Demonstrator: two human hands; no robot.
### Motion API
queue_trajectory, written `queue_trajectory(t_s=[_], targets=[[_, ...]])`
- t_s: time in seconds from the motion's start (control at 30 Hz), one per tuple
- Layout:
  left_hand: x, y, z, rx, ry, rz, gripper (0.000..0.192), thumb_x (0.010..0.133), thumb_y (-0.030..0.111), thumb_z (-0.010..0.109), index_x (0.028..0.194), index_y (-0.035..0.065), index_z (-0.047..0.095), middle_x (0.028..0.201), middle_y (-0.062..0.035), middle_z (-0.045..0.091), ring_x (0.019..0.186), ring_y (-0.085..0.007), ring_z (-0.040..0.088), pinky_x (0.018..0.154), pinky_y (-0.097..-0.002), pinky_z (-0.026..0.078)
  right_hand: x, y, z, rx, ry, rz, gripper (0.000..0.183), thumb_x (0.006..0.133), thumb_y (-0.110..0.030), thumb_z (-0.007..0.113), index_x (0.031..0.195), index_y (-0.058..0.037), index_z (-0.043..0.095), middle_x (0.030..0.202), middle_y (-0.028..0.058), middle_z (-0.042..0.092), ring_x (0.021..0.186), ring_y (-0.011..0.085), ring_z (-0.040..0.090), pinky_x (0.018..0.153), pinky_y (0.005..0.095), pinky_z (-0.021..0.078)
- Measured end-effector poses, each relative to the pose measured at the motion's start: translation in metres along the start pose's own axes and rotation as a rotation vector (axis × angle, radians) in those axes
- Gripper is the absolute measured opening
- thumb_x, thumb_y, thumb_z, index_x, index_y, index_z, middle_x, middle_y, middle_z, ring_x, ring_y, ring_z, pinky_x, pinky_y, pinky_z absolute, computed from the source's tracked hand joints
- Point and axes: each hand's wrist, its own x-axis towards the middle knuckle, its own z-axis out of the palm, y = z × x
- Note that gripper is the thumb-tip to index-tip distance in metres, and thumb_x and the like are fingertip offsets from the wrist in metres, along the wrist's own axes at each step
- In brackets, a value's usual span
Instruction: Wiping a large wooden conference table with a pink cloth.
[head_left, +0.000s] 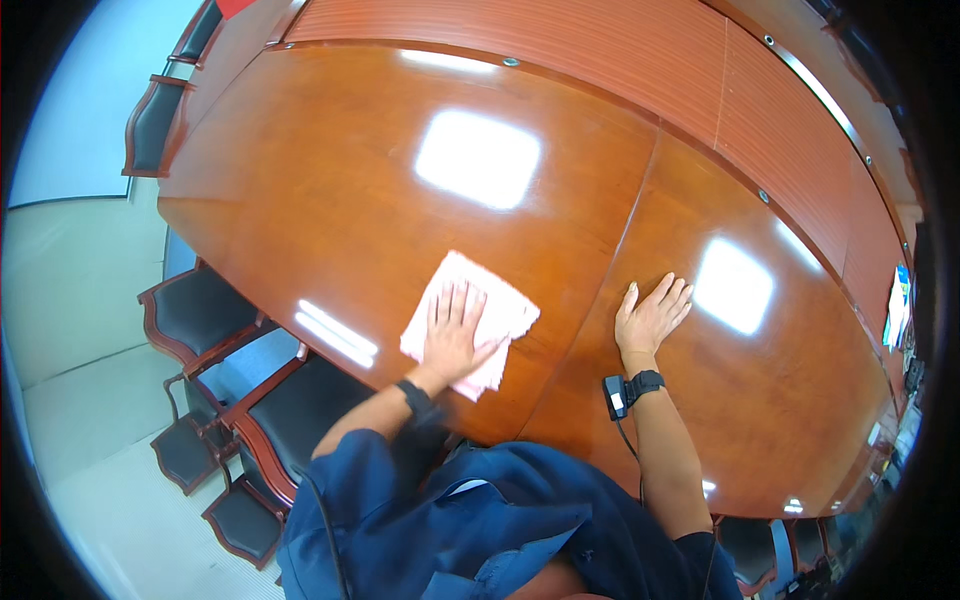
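Observation:
My left hand (454, 334) lies flat with its fingers spread on a pale pink cloth (491, 307), which rests on a glossy brown wooden table (360, 202). Part of the cloth shows beyond the fingertips and to the right of the thumb. To the right, past a seam in the tabletop, my right hand (652, 315) rests palm down on the bare wood, thumb apart from the fingers. It holds nothing. A strap with a small black device (616, 397) and a cable is on the right wrist. A dark band (416, 399) circles the left wrist.
Chairs with black seats and wooden frames (202, 307) stand along the near left edge, with more at the upper left (154, 124) and lower right (746, 547). A reddish ribbed panel (600, 67) runs beyond the tabletop. Several small items lie at the far right.

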Motion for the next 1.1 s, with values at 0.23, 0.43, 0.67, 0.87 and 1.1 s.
queue_trajectory(t_s=[0.23,0.43,0.67,0.87,1.1], targets=[[0.177,-0.106,-0.027,0.139,0.197,-0.063,0.082,0.093,0.059,0.057,0.154,0.0086,0.038,0.160,-0.0289,0.026,0.150,-0.0445,0.023,0.121,-0.0574,0.017,-0.001,-0.002,-0.004,0.019,-0.001,-0.016,0.074,0.098,-0.037,0.055,0.148,0.0121,0.032,0.155,0.0321,0.027,0.150,0.0479,0.014,0.120,0.0608,0.0136],[0.317,-0.225,-0.048,0.235,0.374,-0.305,0.086,0.093,0.068,0.047,0.156,0.0115,0.035,0.160,-0.0275,0.029,0.148,-0.0455,0.026,0.120,-0.0557,0.021,-0.003,0.000,-0.005,0.047,-0.029,-0.019,0.074,0.098,-0.035,0.056,0.149,0.0116,0.029,0.157,0.0319,0.024,0.150,0.0485,0.012,0.120,0.0617,0.0125],[0.416,-0.288,-0.061,0.139,0.448,-0.595,0.095,0.092,0.078,0.032,0.158,0.0102,0.032,0.159,-0.0309,0.027,0.147,-0.0501,0.025,0.117,-0.0627,0.018,-0.003,-0.001,-0.007,0.033,-0.060,-0.011,0.078,0.094,-0.032,0.059,0.150,0.0116,0.027,0.157,0.0325,0.022,0.150,0.0505,0.011,0.120,0.0625,0.0106],[0.461,-0.228,-0.051,0.313,0.321,-0.284,0.090,0.095,0.073,0.033,0.144,-0.0003,0.051,0.145,-0.0329,0.048,0.134,-0.0462,0.047,0.113,-0.0574,0.030,-0.001,-0.003,-0.009,0.061,-0.059,-0.019,0.077,0.094,-0.031,0.058,0.150,0.0119,0.025,0.157,0.0335,0.021,0.150,0.0504,0.010,0.121,0.0622,0.0093],[0.428,-0.045,-0.023,0.021,0.326,0.028,0.087,0.093,0.072,0.043,0.150,0.0062,0.045,0.153,-0.0243,0.043,0.146,-0.0435,0.032,0.120,-0.0544,0.020,-0.001,-0.004,-0.003,0.044,-0.025,-0.061,0.076,0.095,-0.033,0.058,0.149,0.0117,0.029,0.156,0.0328,0.025,0.150,0.0486,0.011,0.122,0.0598,0.0107]])
